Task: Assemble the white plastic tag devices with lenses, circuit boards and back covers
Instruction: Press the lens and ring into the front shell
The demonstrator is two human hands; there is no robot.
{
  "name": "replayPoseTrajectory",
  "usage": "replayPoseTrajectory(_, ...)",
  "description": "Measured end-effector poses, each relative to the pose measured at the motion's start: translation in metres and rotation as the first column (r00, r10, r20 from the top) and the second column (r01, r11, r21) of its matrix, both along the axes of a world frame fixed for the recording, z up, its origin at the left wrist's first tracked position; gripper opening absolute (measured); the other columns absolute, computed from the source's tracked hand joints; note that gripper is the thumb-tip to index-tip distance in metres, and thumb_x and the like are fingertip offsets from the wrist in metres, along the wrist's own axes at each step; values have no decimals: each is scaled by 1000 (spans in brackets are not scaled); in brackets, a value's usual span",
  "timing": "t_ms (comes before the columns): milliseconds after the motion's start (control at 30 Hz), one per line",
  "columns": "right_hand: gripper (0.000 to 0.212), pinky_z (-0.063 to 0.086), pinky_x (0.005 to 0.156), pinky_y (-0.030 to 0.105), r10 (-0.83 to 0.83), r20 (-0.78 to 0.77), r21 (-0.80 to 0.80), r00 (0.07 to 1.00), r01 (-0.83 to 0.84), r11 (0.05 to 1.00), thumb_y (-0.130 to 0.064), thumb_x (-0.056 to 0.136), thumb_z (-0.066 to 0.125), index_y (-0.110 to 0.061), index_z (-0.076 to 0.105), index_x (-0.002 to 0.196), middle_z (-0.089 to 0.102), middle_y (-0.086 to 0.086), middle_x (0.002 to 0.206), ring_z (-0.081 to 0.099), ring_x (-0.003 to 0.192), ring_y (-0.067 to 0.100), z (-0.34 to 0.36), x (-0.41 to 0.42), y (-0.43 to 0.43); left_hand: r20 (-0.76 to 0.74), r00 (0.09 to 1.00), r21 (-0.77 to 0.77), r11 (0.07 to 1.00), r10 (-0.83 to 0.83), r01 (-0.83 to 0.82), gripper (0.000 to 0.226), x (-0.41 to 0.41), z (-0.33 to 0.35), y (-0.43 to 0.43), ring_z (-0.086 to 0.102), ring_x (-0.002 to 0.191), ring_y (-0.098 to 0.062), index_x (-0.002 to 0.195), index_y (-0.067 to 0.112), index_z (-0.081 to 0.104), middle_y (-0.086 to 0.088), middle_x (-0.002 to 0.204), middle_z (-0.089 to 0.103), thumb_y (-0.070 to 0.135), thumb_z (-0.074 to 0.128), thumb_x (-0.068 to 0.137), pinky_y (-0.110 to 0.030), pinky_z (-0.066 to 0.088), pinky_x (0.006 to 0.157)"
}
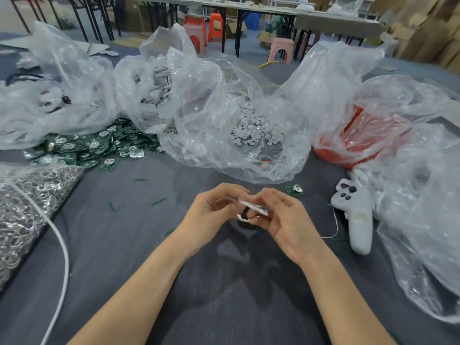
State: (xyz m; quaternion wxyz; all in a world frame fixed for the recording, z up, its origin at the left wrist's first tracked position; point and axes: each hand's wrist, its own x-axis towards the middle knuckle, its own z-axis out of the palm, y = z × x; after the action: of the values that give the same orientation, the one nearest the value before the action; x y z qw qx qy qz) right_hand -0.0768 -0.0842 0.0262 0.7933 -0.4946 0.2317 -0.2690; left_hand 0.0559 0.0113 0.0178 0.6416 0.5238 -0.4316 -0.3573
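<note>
Both my hands meet above the grey surface (224,295), forearms converging. My left hand (211,215) and right hand (281,220) pinch one white tag device (251,209) between curled fingertips.

The table (224,295) wears a plain dark grey cloth, flecked with thin green slivers (159,201). The heap of circuit boards (94,145) is deep green, each board dotted with a shiny silver contact. The stray circuit board (295,190) shows the same green and silver. The round discs (254,128) are pale grey-white inside a clear, glossy plastic bag (224,95). The red bag (361,140) glows bright red-orange through more clear film. The metal rings (25,207) glitter silver. The cable (66,257) is white. The tag piece (251,207) is white with a black part beneath. The finished tag device (358,220) is white with dark maroon-black lenses. Far off, the orange stools (216,26) stand near a pink stool (281,49), and the cardboard boxes (423,26) are brown.
</note>
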Motion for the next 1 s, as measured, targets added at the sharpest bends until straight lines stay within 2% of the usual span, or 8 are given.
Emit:
replayPoseTrajectory(33,12,55,57,23,15,6,-6,1000,-15,1000,-16,76,64,-7,69,81,69,12,80,66,62,16,1,-1,0,11,1000,-3,1000,-22,22,19,-1,0,0,60,86,-14,89,6,65,-3,101,64,-11,57,87,-21,47,75)
replayPoseTrajectory(133,29,53,57,21,48,8,9,999,-49,999,-5,70,71,-7,62,97,66,8,75,65,61,15,2,-6,-3,41,999,16,1000,-19,18,21,-1,-1,0,62,84,-15,94,7,66,-3,98,67,-11,57,87,-21,50,74)
replayPoseTrajectory(233,28,55,61,25,-21,-50,-64,999,18,998,4,75,70,-10,64,98,60,7,76,64,69,17,2,-7,-4,101,992,44,996,71,-76,35,1,-3,-1,63,79,-13,105,19,66,-2,98,68,-10,57,88,-22,51,74)
replayPoseTrajectory(367,23,49,64,16,-346,-214,-478,913,212,852,5,81,67,-18,71,85,67,-9,73,59,68,3,-2,-7,-9,522,848,117,976,97,-184,53,11,-12,1,58,104,-7,126,31,55,10,115,64,-4,56,86,-24,45,90)
replayPoseTrajectory(500,16,41,48,13,-471,-251,-455,846,326,829,3,81,67,-13,71,80,67,-9,66,53,53,-2,-8,-9,-14,712,699,225,965,-71,-132,67,13,-21,0,40,131,-10,142,30,38,10,135,52,13,65,84,-38,31,110)
replayPoseTrajectory(567,13,46,48,16,-475,-246,-390,845,363,846,5,81,67,-8,69,80,68,-5,66,57,52,2,-10,-9,-15,749,656,233,964,-93,-128,68,12,-22,-1,41,130,-11,143,30,38,11,133,55,19,67,84,-43,31,109)
replayPoseTrajectory(767,16,55,57,23,-456,-224,-287,861,389,875,6,81,68,-7,64,74,64,10,74,66,60,13,-10,-5,-11,750,659,186,974,-57,-127,67,11,-21,-1,50,116,-11,142,29,40,18,117,61,22,71,83,-41,35,104)
replayPoseTrajectory(1000,17,43,61,20,-525,-390,-610,756,215,763,-14,72,77,-21,63,67,66,-8,60,56,55,-2,-18,-4,-6,766,643,162,971,-13,-174,70,7,-23,-1,49,107,-9,141,30,40,14,108,61,28,74,80,-37,37,99)
